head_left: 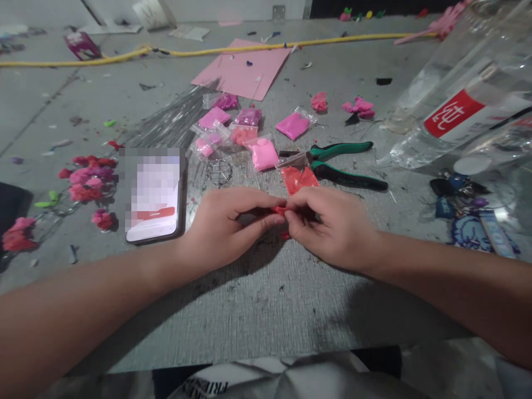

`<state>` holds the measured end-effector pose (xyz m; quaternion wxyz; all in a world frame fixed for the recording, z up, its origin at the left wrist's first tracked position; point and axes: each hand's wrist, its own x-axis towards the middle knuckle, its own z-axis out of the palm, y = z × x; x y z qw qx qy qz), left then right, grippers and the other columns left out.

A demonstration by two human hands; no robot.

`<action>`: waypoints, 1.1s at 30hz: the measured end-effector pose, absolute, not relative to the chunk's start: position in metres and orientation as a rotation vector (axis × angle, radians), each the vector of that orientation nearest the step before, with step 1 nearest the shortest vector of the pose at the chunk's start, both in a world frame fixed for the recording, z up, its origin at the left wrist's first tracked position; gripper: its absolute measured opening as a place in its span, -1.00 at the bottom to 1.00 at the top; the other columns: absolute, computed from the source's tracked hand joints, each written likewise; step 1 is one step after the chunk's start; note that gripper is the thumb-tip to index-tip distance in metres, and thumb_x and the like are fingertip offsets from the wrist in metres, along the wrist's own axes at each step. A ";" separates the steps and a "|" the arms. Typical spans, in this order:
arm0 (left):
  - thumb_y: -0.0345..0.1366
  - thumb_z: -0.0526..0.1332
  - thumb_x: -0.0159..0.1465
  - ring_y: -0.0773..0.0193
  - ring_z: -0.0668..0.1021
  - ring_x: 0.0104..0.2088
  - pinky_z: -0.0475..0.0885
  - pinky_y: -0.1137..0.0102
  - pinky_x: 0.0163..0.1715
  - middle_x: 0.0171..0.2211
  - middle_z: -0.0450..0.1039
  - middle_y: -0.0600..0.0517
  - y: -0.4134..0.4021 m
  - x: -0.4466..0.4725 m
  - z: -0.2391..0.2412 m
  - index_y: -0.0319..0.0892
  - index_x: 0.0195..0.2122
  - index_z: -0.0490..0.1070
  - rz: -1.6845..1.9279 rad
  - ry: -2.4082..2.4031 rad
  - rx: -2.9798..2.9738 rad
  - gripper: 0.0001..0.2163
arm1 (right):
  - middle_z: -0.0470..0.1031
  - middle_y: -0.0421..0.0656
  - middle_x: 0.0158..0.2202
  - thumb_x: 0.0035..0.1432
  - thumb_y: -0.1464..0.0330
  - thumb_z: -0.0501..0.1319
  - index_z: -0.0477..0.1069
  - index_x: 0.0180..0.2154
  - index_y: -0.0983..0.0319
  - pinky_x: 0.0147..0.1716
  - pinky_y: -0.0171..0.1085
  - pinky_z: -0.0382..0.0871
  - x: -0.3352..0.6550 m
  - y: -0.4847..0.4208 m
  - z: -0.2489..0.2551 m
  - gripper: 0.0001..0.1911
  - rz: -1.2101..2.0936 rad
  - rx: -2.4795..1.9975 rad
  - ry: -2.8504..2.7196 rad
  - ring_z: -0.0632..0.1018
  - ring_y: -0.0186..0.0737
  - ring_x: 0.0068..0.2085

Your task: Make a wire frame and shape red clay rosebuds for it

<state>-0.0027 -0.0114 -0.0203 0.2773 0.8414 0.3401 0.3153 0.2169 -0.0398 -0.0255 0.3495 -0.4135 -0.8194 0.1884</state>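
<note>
My left hand and my right hand meet above the grey table. Between their fingertips they pinch a small piece of red clay, mostly covered by the fingers. A second red bit shows just below my right fingertips. Right behind the hands lies a clear bag of red-orange clay. Pliers with green and black handles rest beyond my right hand, their handles spread. Left of my left hand lies a phone with its screen lit.
Several bags of pink clay lie behind the hands, near a bundle of thin wires. Small pink and red clay flowers sit at the left. Clear plastic bottles lie at the right, with keychains nearer. A yellow cable crosses behind.
</note>
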 end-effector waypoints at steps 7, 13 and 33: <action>-0.39 0.29 0.35 0.32 0.66 -0.30 0.56 0.42 -0.26 -0.27 0.66 0.04 -0.012 -0.002 -0.015 -0.14 -0.15 0.52 0.871 0.704 2.351 -0.92 | 0.24 -0.31 -0.52 0.38 0.41 0.11 0.22 -0.41 0.15 -0.54 -0.31 0.16 0.217 -0.039 -0.029 -0.75 0.934 -1.065 -1.772 0.27 -0.37 -0.53; -0.31 0.28 0.40 0.28 0.68 -0.25 0.57 0.37 -0.18 -0.18 0.68 -0.02 -0.008 -0.002 -0.023 -0.17 0.03 0.52 0.871 1.004 2.408 -0.79 | 0.31 -0.29 -0.53 0.48 0.10 0.16 0.32 -0.41 0.18 -0.58 -0.33 0.24 0.219 -0.028 -0.038 -0.58 1.034 -1.115 -1.475 0.35 -0.40 -0.55; -0.30 0.29 0.40 0.19 0.65 -0.17 0.54 0.32 -0.18 -0.08 0.64 -0.11 0.004 -0.001 -0.035 -0.19 -0.03 0.58 0.827 0.931 2.505 -0.83 | 0.66 -0.19 -0.38 0.36 0.20 0.33 0.57 -0.23 0.23 -0.59 -0.38 0.42 0.214 -0.039 -0.029 -0.78 1.077 -1.121 -1.546 0.60 -0.37 -0.50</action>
